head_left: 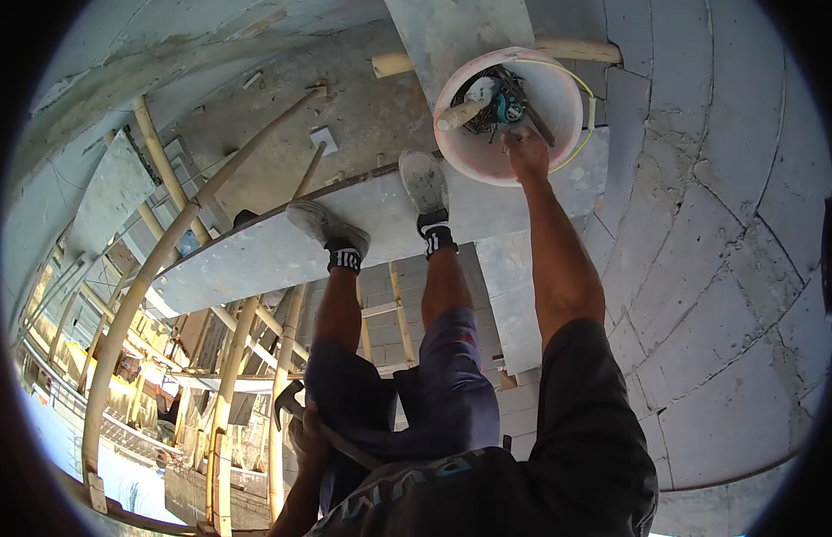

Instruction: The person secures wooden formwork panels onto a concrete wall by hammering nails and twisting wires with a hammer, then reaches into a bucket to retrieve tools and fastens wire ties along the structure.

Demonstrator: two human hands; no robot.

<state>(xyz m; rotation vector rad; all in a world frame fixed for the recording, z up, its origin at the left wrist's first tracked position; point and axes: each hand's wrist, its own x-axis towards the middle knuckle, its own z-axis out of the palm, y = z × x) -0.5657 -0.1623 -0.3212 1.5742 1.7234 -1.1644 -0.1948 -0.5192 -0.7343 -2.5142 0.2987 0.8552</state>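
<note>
My right hand (529,154) reaches into a white bucket (566,98), its fingers drawn together near the inner wall; what they hold, if anything, is too small to tell. Inside the bucket are a dark heap of what look like nails, a thick wooden handle (460,115), a teal round object (509,109) and a dark flat bar (539,123). At the lower left, my left hand (307,440) is closed around a hammer (290,403), whose dark claw head points up beside my thigh.
My shoes stand on a narrow grey board (246,259). Bamboo poles (138,295) rise at the left, with open scaffolding and a drop below. A grey block wall (720,268) fills the right side. A bamboo pole (577,49) lies behind the bucket.
</note>
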